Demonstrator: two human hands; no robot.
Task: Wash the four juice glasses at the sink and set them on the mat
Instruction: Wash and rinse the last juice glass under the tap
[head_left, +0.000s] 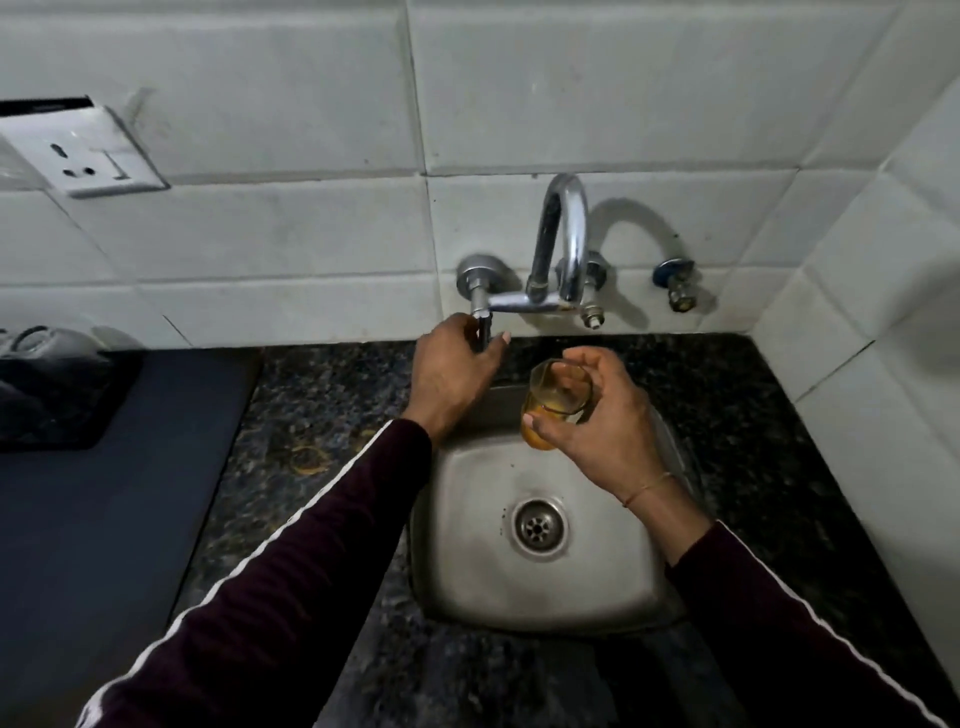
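Over sink (540, 587), right hand (597, 421) grips orange-filmed glass (556, 402).

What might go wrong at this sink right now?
1. The glass with juice residue is held over the sink by the right hand alone; once wet it may slip and break on the steel.
2. The left hand is on the tap handle; opened too far, water could splash onto the counter.
3. A wall socket sits left of the tap, so splashes there would be unwelcome.
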